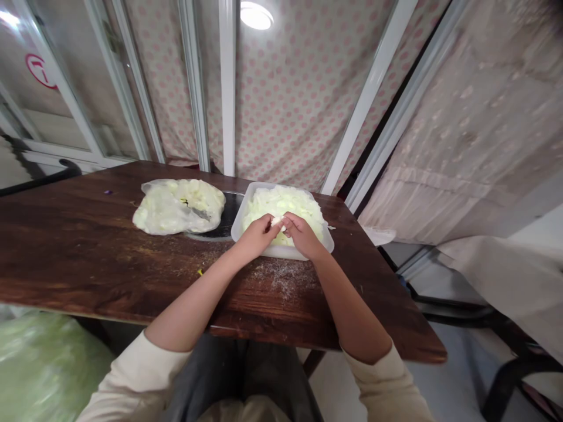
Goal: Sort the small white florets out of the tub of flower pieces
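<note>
Above the front half of a white plastic tub [299,252], my left hand [260,230] and my right hand [299,233] meet. Their fingers are closed together on a small whitish piece [278,221], too small to name exactly. Pale yellow-green and white petal-like pieces [285,200] fill the tub in a loose heap. To the left lies a clear plastic bag [176,221] holding similar pale, rounded pieces, apart from both hands. Part of the heap is hidden behind my fingers.
The tub and bag stand on a dark wooden table [109,246], partly over a black sheet [229,214]. White crumbs [285,281] are scattered before the tub. A large green-filled bag [44,363] sits at lower left. Dotted curtains [299,99] hang behind.
</note>
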`<state>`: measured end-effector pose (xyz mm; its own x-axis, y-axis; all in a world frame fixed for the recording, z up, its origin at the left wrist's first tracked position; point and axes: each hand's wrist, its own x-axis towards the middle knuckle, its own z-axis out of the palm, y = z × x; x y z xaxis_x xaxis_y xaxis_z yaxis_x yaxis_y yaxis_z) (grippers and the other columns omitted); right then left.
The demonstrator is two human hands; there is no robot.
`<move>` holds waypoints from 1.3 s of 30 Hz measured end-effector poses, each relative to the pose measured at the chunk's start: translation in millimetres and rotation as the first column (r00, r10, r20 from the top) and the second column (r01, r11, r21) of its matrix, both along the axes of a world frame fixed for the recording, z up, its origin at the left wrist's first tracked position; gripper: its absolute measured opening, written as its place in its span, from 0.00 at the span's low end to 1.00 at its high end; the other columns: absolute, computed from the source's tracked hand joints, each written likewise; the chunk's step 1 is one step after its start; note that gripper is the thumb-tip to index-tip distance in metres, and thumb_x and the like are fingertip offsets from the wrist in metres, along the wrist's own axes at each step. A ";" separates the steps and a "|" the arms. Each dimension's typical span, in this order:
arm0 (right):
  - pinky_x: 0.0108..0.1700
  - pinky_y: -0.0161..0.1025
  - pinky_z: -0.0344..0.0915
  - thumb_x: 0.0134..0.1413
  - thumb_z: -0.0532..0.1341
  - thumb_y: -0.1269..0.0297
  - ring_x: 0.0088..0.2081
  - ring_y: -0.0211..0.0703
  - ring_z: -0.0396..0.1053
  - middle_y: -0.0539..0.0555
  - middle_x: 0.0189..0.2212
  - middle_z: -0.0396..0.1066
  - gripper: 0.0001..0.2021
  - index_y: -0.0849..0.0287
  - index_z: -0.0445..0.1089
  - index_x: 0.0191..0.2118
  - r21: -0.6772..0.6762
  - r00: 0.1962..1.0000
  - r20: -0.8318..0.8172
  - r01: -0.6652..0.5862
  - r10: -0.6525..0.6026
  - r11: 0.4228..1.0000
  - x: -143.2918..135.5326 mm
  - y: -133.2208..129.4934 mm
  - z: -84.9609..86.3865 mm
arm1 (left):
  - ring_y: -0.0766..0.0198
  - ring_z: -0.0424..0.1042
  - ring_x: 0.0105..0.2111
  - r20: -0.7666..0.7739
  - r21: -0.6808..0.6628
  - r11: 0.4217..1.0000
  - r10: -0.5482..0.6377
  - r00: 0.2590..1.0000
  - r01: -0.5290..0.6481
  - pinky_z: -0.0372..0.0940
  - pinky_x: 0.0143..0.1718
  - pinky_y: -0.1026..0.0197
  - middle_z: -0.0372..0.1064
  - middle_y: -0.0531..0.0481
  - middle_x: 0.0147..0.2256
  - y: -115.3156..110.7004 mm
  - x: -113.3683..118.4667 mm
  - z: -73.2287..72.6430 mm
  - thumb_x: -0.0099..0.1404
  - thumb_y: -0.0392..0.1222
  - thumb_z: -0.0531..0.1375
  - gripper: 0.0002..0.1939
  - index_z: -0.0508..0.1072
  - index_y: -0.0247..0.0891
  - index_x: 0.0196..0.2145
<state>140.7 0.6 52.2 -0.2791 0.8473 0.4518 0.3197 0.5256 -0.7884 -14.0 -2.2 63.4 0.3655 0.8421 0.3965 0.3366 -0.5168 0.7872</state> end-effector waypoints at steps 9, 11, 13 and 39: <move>0.29 0.32 0.53 0.57 0.50 0.51 0.26 0.33 0.51 0.45 0.22 0.48 0.17 0.57 0.53 0.25 0.009 0.994 -0.107 -0.003 0.004 1.000 -0.6 -2.0 0.7 | 0.70 0.58 0.21 0.297 -0.005 1.000 -0.005 0.955 0.007 0.52 0.24 0.65 0.63 0.53 0.21 1.7 4.3 -9.0 0.57 0.49 0.58 0.14 0.69 0.33 0.26; 0.29 0.32 0.54 0.56 0.50 0.49 0.25 0.32 0.51 0.45 0.22 0.47 0.17 0.57 0.52 0.24 -0.009 0.988 -0.148 -0.044 0.042 0.999 -0.1 -3.5 1.7 | 0.70 0.59 0.21 0.339 0.031 0.999 -0.021 0.941 0.011 0.53 0.24 0.66 0.65 0.53 0.21 0.1 5.6 -10.7 0.57 0.49 0.58 0.13 0.70 0.33 0.28; 0.28 0.32 0.53 0.56 0.50 0.49 0.24 0.32 0.51 0.45 0.21 0.48 0.18 0.57 0.52 0.24 -0.007 0.985 -0.161 -0.072 0.070 0.997 1.1 -4.8 2.3 | 0.70 0.59 0.22 0.376 0.064 0.997 -0.060 0.925 0.039 0.54 0.24 0.66 0.65 0.53 0.21 -0.3 6.6 -12.3 0.57 0.49 0.58 0.14 0.70 0.34 0.29; 0.24 0.33 0.51 0.52 0.53 0.45 0.21 0.31 0.51 0.45 0.18 0.52 0.20 0.59 0.58 0.23 -0.041 0.972 -0.173 -0.169 0.160 0.985 3.1 -6.0 2.3 | 0.74 0.51 0.19 0.646 -0.183 0.844 -0.283 0.709 0.504 0.48 0.24 0.68 0.54 0.58 0.19 1.9 6.2 -7.5 0.53 0.52 0.63 0.16 0.67 0.35 0.29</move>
<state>143.8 -5.4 54.5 -0.3408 0.8209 0.4582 0.0928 0.5144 -0.8525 -7.8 -0.3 55.9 0.4876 0.7882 0.3755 -0.4106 -0.1725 0.8953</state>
